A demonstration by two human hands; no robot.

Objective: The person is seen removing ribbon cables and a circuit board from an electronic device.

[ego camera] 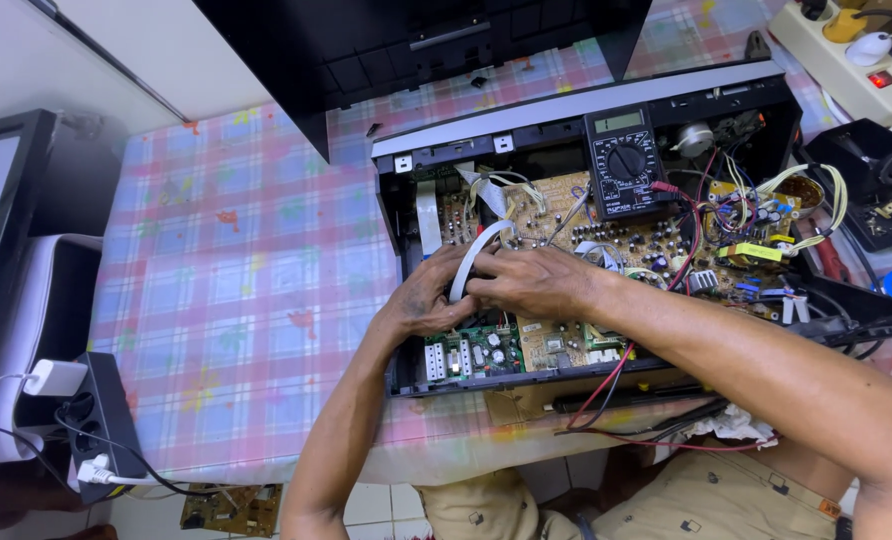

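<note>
Both forearms reach into an opened amplifier chassis (406, 300) (cover off, on a checked tablecloth (236, 290)), the left hand (428, 298) and right hand (531, 282) knuckles-up, fingers pinching a white ribbon cable (478, 245) above the circuit board (556, 215).

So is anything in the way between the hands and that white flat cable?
No, nothing visible is. The left hand and the right hand are both already on the white flat cable, pinching its lower end above the circuit boards inside the open black case. The meter sits farther back, off to the side.
</note>
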